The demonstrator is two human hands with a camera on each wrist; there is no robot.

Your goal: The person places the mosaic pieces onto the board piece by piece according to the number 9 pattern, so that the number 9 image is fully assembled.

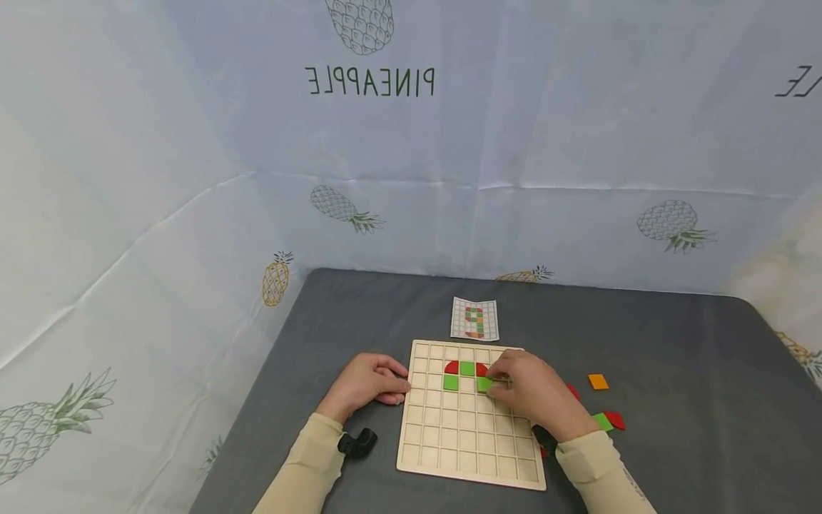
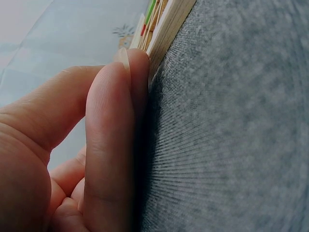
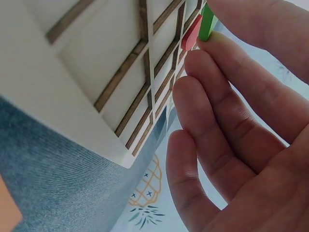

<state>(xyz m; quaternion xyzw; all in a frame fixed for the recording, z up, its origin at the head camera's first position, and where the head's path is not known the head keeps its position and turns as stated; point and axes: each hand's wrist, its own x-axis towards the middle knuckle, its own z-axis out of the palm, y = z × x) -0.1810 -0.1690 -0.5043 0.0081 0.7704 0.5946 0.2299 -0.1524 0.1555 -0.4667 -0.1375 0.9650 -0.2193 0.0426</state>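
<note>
The light wooden grid board (image 1: 449, 435) lies on the dark table. At its left edge, my left hand (image 1: 366, 385) holds the rim between thumb and forefinger (image 2: 108, 116), with the other fingers curled below. My right hand (image 1: 536, 391), above the board's upper right part, pinches a green square tile (image 1: 484, 385) between thumb and forefinger; the right wrist view shows that tile (image 3: 206, 23) tilted, beside a red tile (image 3: 191, 33). Also on the board are a red rounded tile (image 1: 452, 368), a green tile (image 1: 467, 368), a second red tile (image 1: 481, 370) and another green tile (image 1: 451, 383).
Behind the board lies a pattern card (image 1: 474, 319) with a coloured figure. To the right are an orange square tile (image 1: 598, 382), a loose green tile (image 1: 603, 421) and a red tile (image 1: 615, 420), with more red pieces partly hidden by my right arm. Pineapple-printed cloth (image 1: 411, 143) surrounds the table.
</note>
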